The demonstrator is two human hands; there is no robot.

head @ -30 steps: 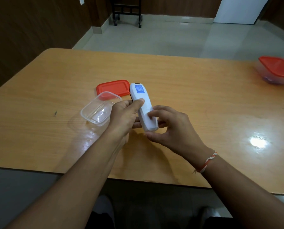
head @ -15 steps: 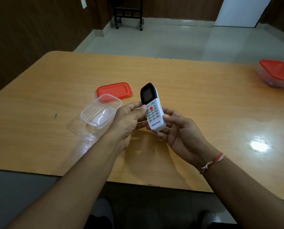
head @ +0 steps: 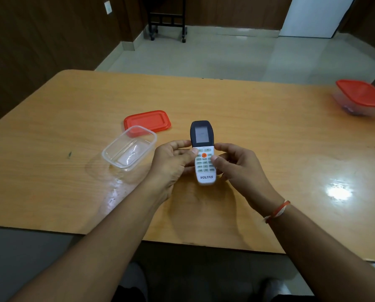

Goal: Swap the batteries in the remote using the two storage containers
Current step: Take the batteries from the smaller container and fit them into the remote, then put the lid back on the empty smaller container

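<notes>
Both the left hand (head: 173,162) and right hand (head: 236,164) are gripping the remote (head: 203,152) face-up above the counter (head: 258,131), its display looking blank, so whether the swap is finished is looking unclear beside the empty open container (head: 128,148).

Single head-worn wide view, forward and down, close over the table (head: 269,131) near edge.

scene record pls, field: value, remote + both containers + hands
remote: held above table, button side up, screen end away from person
left hand: grips remote's left edge
right hand: grips remote's right edge, thumb on keypad
open container: clear, lidless, left of hands; contents not discernible
loose lid: red, flat on table, behind open container
closed container: red lid on, far right
</notes>
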